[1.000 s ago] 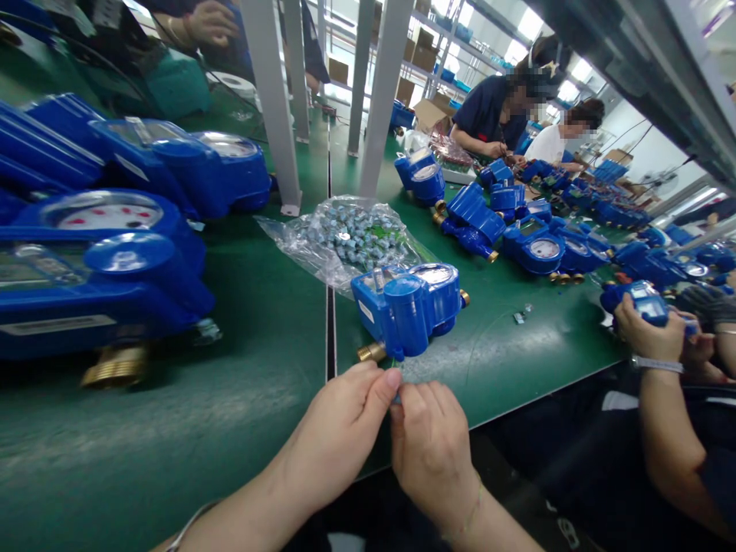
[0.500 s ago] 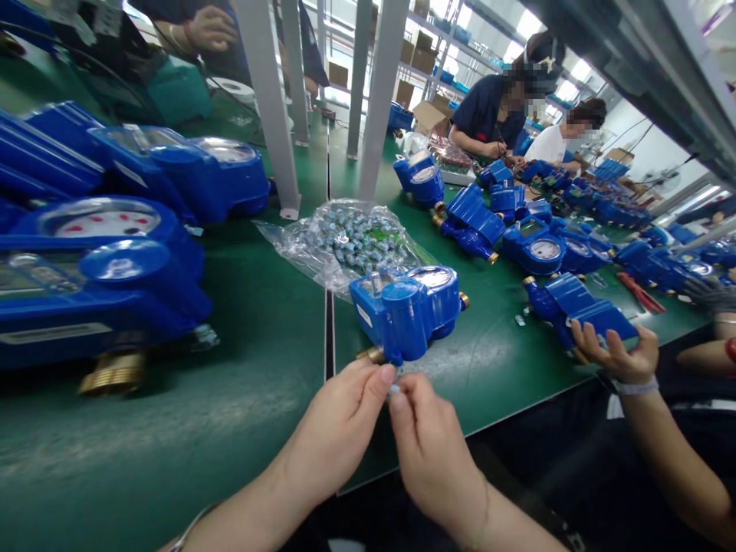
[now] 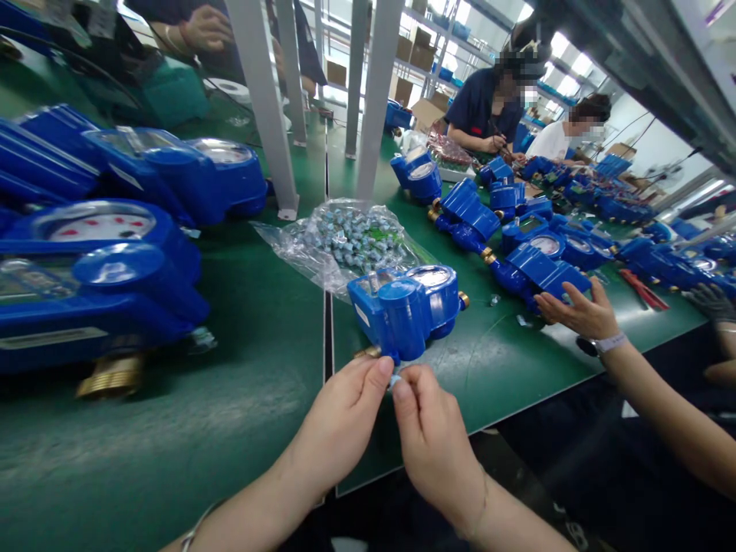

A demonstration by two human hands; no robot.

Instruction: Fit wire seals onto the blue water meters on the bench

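My left hand and my right hand meet at the near edge of the green table. Both pinch a tiny pale part between their fingertips. Just beyond the fingertips stands a blue water meter with a brass fitting at its near end. Behind it lies a clear plastic bag filled with small grey-blue parts.
Large blue meters crowd the left of the table. More blue meters lie in a row at the right, where a co-worker's hand rests on one. Grey posts rise at the back. Other people work farther away.
The co-worker at the right has set a blue meter down on the table and pushed it in toward the row. My hands have stayed pinched together by the meter.
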